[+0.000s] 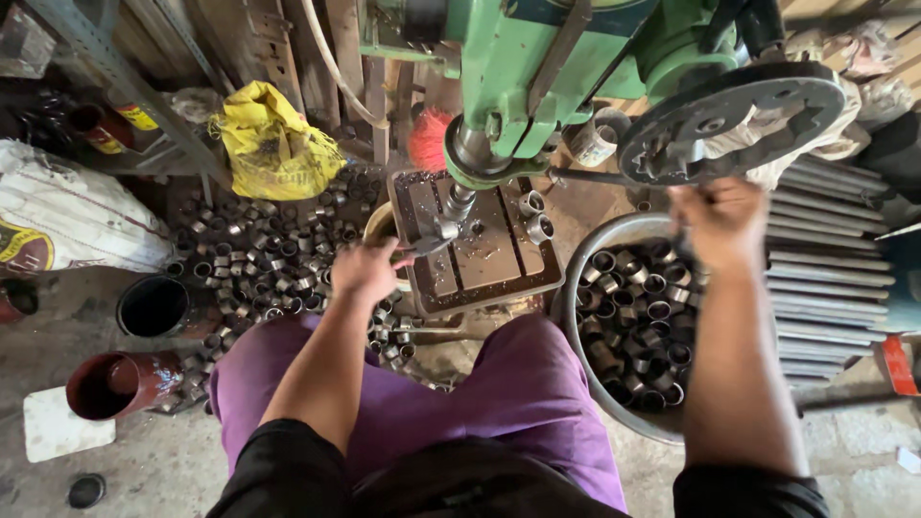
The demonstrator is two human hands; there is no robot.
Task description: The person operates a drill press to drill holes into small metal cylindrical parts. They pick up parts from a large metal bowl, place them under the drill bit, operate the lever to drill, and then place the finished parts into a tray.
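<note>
fingers of the left hand (pixel 363 270) sit at the near left edge of the drill table (pixel 477 251), pinched on a small clamp handle or workpiece under the spindle (pixel 459 200); exactly what they grip is too blurred to tell. the right hand (pixel 721 223) is closed on a spoke of the feed wheel (pixel 731 117), far right, above the metal basin (pixel 583 288) of short steel rings (pixel 635 317).

the main risk, as i judge it, is the left hand's nearness to the bit: if the piece snags and spins, it could drag the fingers in or fling swarf across the table. a hard pull on the wheel could jam the cutter. two loose rings (pixel 533 216) on the table's far right corner could be shaken off. more rings litter the floor (pixel 259 264) on the left, poor footing beside the purple trousers (pixel 518 384).
</note>
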